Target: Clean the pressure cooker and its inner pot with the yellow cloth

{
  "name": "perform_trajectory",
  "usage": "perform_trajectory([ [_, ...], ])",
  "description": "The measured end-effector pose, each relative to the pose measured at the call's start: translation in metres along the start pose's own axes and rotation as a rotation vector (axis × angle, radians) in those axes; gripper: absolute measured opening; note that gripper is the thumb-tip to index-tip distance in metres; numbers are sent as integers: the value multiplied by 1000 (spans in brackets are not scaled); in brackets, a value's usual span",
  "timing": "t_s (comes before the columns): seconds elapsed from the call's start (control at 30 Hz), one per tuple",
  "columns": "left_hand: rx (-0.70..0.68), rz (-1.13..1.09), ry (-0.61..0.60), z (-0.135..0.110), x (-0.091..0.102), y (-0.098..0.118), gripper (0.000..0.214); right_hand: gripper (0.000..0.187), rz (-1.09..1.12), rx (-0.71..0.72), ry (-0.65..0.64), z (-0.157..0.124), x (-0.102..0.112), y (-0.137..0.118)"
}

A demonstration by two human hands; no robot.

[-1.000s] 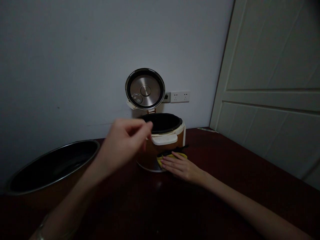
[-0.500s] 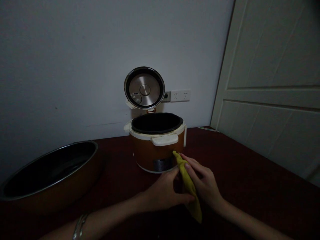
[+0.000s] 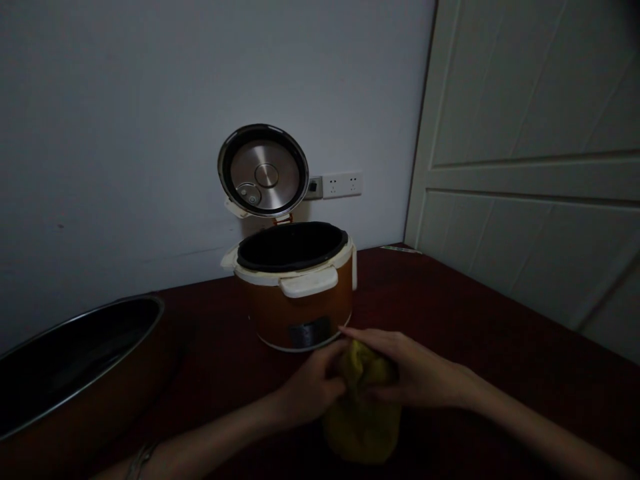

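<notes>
Holding hands: the left hand [image 3: 317,381] and the right hand [image 3: 417,370] meet from either side on one cloth, thumbs toward the viewer, both closed on its upper part; some fingers are hidden behind the fabric.
Yellow cloth: the yellow cloth [image 3: 363,430] is bunched between the hands, its lower part spreading below them, in front of the cooker; whether it touches the table cannot be told.
Left wrist: a metallic bangle [image 3: 139,461] circles it near the bottom edge.
Electric cooker: just beyond the hands, the electric cooker [image 3: 295,303] stands upright, with an orange-brown body, white collar and dark interior.
Cooker front: a white handle [image 3: 310,283] juts out above a dark panel [image 3: 310,331].
Cooker lid: the hinged lid [image 3: 277,163] stands raised at the back, its round metal underside facing forward.
Wide pan: left of the cooker and well apart from it, the wide pan [image 3: 107,400] has a dark inside and a shiny rim, cut off by the picture's edge.
Dark red table: the table [image 3: 400,283] bears cooker and pan.
Background: a white wall socket [image 3: 343,185] sits right of the lid; a panelled door [image 3: 525,177] stands further right.
</notes>
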State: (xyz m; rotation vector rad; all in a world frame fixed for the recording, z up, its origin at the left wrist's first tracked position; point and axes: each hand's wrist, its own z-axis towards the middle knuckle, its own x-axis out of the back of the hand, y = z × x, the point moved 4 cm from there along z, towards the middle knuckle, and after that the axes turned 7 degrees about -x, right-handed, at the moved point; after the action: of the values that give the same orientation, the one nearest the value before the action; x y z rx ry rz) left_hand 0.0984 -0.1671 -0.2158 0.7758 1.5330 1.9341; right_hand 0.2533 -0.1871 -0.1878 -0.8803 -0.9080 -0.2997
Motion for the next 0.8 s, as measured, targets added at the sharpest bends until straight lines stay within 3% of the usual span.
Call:
perform_trajectory([
  [0.17, 71, -67, 108, -2, 7, -12, 50, 59, 241, -178, 22, 4, -3, 20],
  [0.27, 41, -49, 129, -7, 4, -16, 52, 55, 444, -295, 85, 7, -3, 37],
  [0.33, 20, -49, 142, -11, 0, -17, 46, 61, 410, -333, 197, 7, 0, 45],
  [0.43, 13, -49, 221, -21, -4, -19, 40, 58, 215, -248, 353, 2, 4, 39],
  [0.53, 17, -9, 324, -31, -4, -21, 45, 54, 253, -199, 215, -4, -6, 22],
  [0.67, -30, 149, 368, -40, -3, -24, 50, 78, 554, -345, -53, -11, -34, 5],
  [0.73, -108, 296, 388, -43, 1, -21, 47, 67, 637, -395, -61, -12, -40, 5],
  [0.8, -292, 439, 388, -44, 5, -8, 39, 54, 634, -411, -9, -11, -38, 13],
])
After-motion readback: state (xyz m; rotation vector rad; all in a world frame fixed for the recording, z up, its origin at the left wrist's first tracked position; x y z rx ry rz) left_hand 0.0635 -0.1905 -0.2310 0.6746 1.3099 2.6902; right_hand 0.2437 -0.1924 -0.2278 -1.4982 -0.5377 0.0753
